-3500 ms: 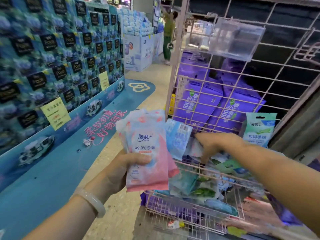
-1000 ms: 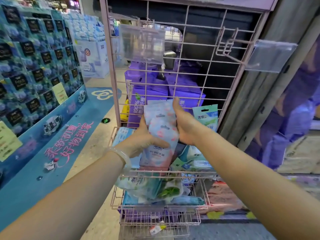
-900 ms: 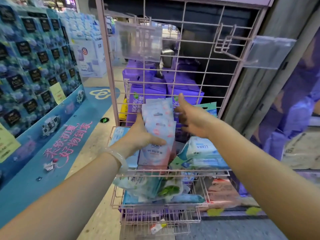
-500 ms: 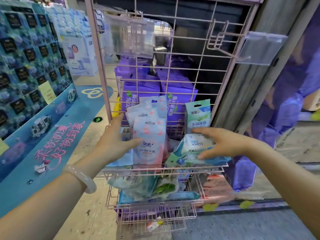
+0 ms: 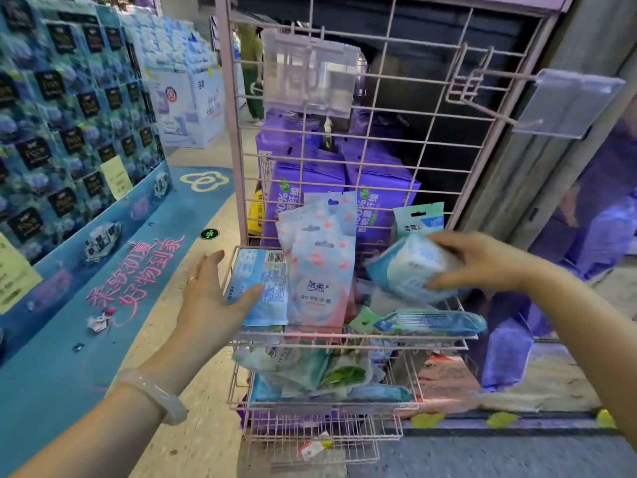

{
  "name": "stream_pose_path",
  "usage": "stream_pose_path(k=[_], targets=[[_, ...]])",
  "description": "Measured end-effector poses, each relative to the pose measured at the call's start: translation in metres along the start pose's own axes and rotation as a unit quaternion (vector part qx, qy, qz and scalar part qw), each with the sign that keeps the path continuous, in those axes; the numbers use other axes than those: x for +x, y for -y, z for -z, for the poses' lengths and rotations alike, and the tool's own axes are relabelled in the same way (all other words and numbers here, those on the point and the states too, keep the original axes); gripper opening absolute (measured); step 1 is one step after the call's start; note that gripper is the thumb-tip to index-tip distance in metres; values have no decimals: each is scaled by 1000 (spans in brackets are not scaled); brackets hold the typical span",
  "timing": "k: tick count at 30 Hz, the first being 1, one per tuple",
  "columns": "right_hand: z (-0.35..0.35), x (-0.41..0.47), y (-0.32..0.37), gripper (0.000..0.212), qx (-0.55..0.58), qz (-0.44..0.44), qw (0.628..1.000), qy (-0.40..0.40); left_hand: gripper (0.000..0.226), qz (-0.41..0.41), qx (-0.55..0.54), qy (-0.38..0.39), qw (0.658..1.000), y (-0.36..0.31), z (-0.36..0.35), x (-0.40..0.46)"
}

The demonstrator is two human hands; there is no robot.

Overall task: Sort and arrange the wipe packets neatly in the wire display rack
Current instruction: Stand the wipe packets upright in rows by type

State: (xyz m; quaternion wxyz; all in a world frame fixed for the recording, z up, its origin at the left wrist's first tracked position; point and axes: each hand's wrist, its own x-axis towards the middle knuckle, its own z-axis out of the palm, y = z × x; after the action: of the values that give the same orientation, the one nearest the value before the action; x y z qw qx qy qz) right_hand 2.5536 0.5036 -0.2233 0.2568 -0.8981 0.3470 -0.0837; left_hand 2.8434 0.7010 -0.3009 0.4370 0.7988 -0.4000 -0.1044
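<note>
A stack of pink-and-white wipe packets [image 5: 320,270] stands upright in the upper basket of the pink wire rack [image 5: 348,338]. A light blue packet [image 5: 262,288] stands just left of the stack. My left hand [image 5: 210,301] is spread open beside the basket, its thumb against that blue packet. My right hand [image 5: 482,262] grips a blue-and-white wipe packet [image 5: 410,267], held tilted above the basket's right side. A teal-topped packet [image 5: 418,219] stands behind it. A long blue packet [image 5: 431,320] lies flat at the front right.
The lower basket [image 5: 320,405] holds a loose heap of green and blue packets. Purple tissue packs [image 5: 303,181] sit behind the rack's grid. Clear tag holders [image 5: 308,77] hang on pegs above. A blue product display [image 5: 69,132] lines the left. A person stands far back.
My left hand let go of the pink stack, which now stands in the basket, and drew back to the left. My right hand picked up the blue-and-white packet and lifted it.
</note>
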Motion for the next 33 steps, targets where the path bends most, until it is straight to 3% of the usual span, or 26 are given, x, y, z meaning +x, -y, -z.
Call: stream_pose_path(k=[3,6,8,10,12,14,16,18,19,21,24,27,30,33], targets=[[20,-16,19,47,177,28,979,-101,72,-102,-25,-31,994,-19,3,-13],[24,-31,50,53,293,86,949,-85,90,-138,-134,90,977,-52,5,-33],[8,-37,76,43,302,124,945,-26,84,-99,-279,204,933,-70,-1,-44],[-22,-36,94,37,303,129,944,28,52,-66,-420,268,864,-75,-15,-56],[-43,-33,101,32,300,109,946,50,40,-17,-505,276,818,-68,-27,-67],[-41,-31,89,44,254,84,962,49,49,37,-558,251,790,-55,-29,-73],[-28,-31,64,66,132,22,989,65,61,95,-566,223,788,-35,-29,-75],[-27,-32,33,81,-22,-39,994,105,60,146,-547,221,794,-18,-26,-78],[-33,-32,19,78,-81,-53,988,121,61,165,-534,231,797,-12,-25,-80],[-49,-31,-1,54,-118,-51,986,108,68,183,-499,255,808,-4,-24,-86],[-55,-31,-12,29,-43,-52,996,55,62,189,-446,289,826,2,-26,-97],[-43,-40,-5,16,109,-46,992,-48,62,196,-404,344,824,9,-31,-107],[-33,-59,10,19,308,-25,940,-142,63,221,-384,372,816,17,-38,-113],[-42,-83,19,23,442,-30,886,-139,60,256,-353,363,823,24,-50,-115]])
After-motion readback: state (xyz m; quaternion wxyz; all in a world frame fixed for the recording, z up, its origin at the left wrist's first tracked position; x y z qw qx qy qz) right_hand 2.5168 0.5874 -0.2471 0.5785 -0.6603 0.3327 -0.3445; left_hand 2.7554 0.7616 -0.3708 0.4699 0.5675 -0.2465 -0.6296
